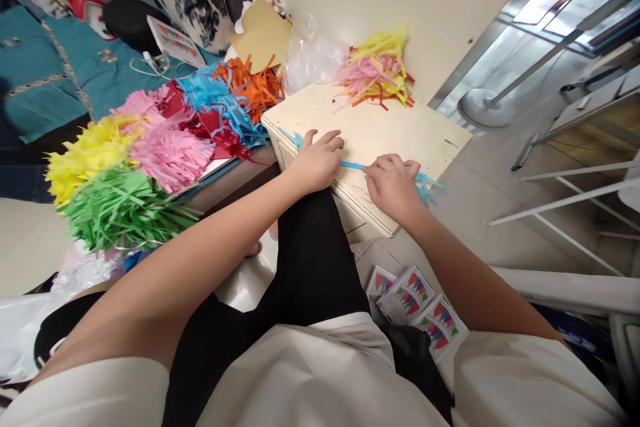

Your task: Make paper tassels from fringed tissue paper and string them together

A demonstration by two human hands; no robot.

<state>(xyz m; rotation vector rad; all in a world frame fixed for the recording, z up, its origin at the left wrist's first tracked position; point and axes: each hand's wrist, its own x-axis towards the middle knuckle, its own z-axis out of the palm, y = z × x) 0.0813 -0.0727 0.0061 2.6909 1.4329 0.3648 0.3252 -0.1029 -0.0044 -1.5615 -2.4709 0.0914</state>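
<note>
A blue fringed paper tassel [351,165] lies along the near edge of a small cream cabinet top [390,130], its middle drawn into a narrow band between my hands. Loose blue strips stick out past both hands. My left hand [319,161] rests over the left part, fingers spread and thumb hidden. My right hand [393,185] has its fingers pinched together on the band's right part, close to the fringe.
Pink and yellow tassels [377,67] lie at the cabinet's back edge beside a clear plastic bag [313,57]. To the left are piles of green [120,207], yellow [87,157], pink, blue and orange fringe. Printed packs [410,297] lie below on the floor.
</note>
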